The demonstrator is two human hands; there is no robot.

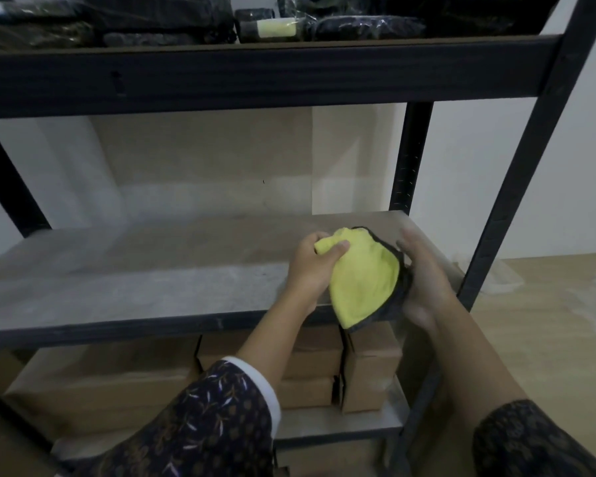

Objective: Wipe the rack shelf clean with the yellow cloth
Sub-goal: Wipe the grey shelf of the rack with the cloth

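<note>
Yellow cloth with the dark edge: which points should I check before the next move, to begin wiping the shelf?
1. Left hand grips the yellow cloth with dark edge: ok.
2. Right hand holds the cloth: cannot tell, blurred.
3. Cloth lies flat on the grey board shelf: not ok, bunched, hanging from the left hand.
4. Visible shelf surface free of objects: ok.

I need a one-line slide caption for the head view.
Left hand grips the yellow cloth over the shelf, right hand beside it.
</note>
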